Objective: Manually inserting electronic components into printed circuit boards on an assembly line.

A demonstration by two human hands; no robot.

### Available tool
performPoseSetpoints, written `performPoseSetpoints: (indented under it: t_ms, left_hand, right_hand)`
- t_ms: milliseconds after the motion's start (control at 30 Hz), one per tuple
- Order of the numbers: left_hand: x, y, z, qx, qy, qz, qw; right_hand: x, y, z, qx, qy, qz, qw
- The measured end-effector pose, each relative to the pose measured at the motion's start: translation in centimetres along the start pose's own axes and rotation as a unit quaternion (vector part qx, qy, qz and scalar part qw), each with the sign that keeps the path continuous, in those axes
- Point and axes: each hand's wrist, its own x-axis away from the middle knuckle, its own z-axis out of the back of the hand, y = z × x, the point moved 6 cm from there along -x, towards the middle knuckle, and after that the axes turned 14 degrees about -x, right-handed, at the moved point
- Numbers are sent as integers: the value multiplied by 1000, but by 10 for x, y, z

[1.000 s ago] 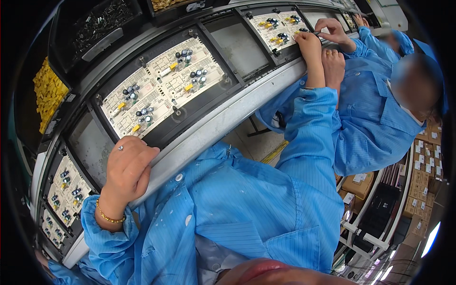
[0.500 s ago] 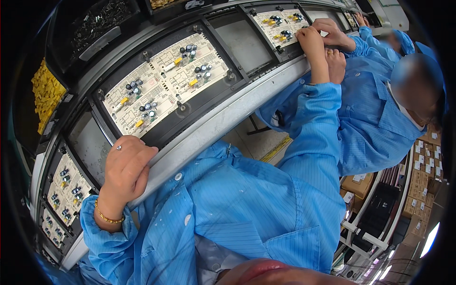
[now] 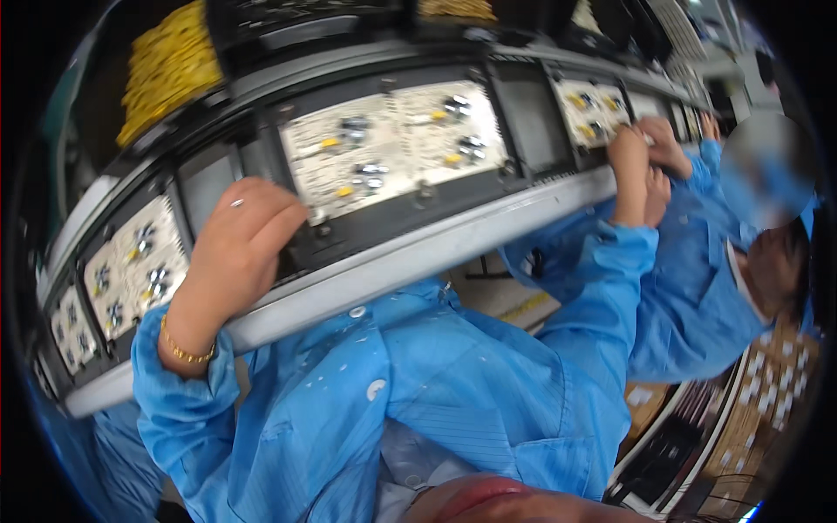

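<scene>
My left hand (image 3: 237, 248) rests with curled fingers on the black carrier frame (image 3: 366, 231) at the grey rail (image 3: 453, 248) of a conveyor. It wears a ring and a gold bracelet. Just right of it lies a pale circuit board (image 3: 397, 144) with yellow and silver parts. My right hand (image 3: 629, 161) reaches up to the rail's far right, at the lower edge of another board (image 3: 593, 109). Its fingers are bunched there, and what they hold is hidden. A co-worker's hands (image 3: 667, 148) work right beside it.
More boards (image 3: 131, 266) sit in carriers at the left. A bin of yellow parts (image 3: 166, 70) stands behind the line. A person in a blue coat (image 3: 706, 296) stands close on the right. Cartons and trays (image 3: 767, 392) lie below right.
The view has drawn closer and the carriers now sit further right. My left hand stays on the rail. My right hand remains at the far board next to the co-worker's hands.
</scene>
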Motion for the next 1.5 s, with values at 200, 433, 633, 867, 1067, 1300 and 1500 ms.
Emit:
performPoseSetpoints:
  t_ms: [200, 433, 633, 867, 1067, 1300, 1500]
  left_hand:
    - [-1, 15, -14, -56, -32, -38, 997]
    - [8, 18, -18, -97, -41, -51, 993]
    - [14, 14, -12, -125, -53, -53, 989]
    - [23, 15, -3, -110, -53, -32, 992]
    - [25, 18, 16, -135, -58, -21, 989]
    - [14, 29, 17, -147, -59, -33, 987]
    - [3, 30, 21, -150, -93, -33, 984]
  right_hand:
    - [-29, -85, 92, -278, 175, 9, 944]
    - [-135, -252, 120, -393, 104, 270, 873]
    - [-214, -290, 47, -260, -92, 171, 946]
    - [-226, -273, -3, -236, -197, 150, 940]
    - [-211, -261, 65, -288, -112, 105, 945]
    - [-201, -227, 81, -342, 34, 84, 935]
    - [-190, -221, 89, -371, 58, 85, 923]
